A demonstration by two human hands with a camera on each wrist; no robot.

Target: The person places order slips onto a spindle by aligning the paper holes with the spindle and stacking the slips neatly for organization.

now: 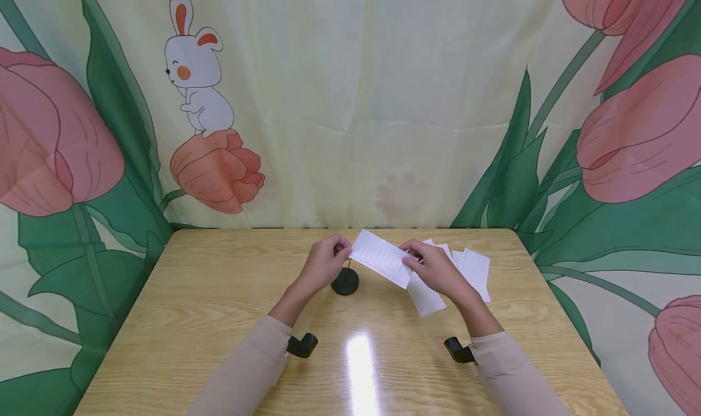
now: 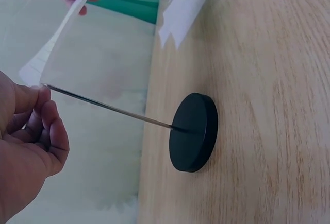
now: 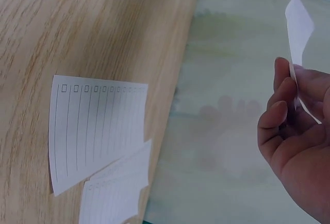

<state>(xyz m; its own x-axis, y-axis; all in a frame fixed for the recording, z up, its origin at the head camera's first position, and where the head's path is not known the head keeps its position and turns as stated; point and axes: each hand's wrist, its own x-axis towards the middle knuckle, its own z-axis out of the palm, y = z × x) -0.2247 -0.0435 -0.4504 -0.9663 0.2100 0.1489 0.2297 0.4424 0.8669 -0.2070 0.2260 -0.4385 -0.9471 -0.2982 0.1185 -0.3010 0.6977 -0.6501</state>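
A white lined paper sheet (image 1: 381, 259) is held up between both hands above the table. My left hand (image 1: 324, 264) pinches its left corner between thumb and fingers, while my right hand (image 1: 435, 269) grips the opposite end. Under the left hand stands a bill spike with a round black base (image 1: 345, 282) and a thin upright metal rod (image 2: 111, 107). In the left wrist view the rod's tip meets the sheet's corner right at the left fingertips. Thumb and fingers of the right hand close on the sheet's edge in the right wrist view.
More loose sheets (image 1: 427, 299) lie spread on the wooden table (image 1: 230, 306) beneath and right of the right hand. One shows printed lines with a row of small boxes (image 3: 98, 126). A printed curtain (image 1: 328, 100) hangs behind the table's back edge.
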